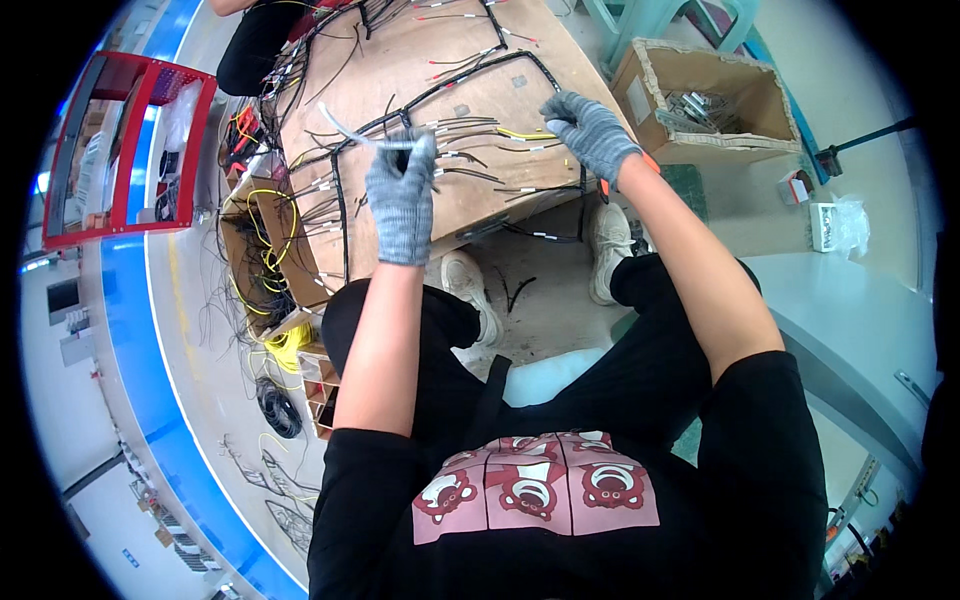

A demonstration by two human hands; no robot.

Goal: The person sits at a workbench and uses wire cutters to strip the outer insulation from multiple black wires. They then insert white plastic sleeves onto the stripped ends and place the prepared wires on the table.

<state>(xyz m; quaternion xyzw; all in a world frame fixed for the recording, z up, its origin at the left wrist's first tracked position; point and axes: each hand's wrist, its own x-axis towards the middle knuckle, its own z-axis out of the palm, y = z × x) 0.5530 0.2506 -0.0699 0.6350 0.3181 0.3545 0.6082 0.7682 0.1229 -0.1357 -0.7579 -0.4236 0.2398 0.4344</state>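
My left hand (400,200), in a grey knit glove, is closed over the wiring board. A thin white strip (343,127), perhaps cable ties, sticks out from between its thumb and fingers. My right hand (592,137), gloved alike, has its fingers curled at the right edge of the board, beside a black taped branch of the wire harness (470,68). Orange handle ends (650,161) show under its palm; the rest of that tool is hidden. Below and between my hands lie black wire ends with white sleeves and one yellow-sleeved wire (522,135).
The wooden board (345,100) slopes away before me. A cardboard box (690,140) of metal parts stands at right, near a green stool (625,25). Left are a box of wires (285,245), a black coil (278,407) and a red-framed rack (125,150). Another person's dark-clothed leg (255,45) shows far left.
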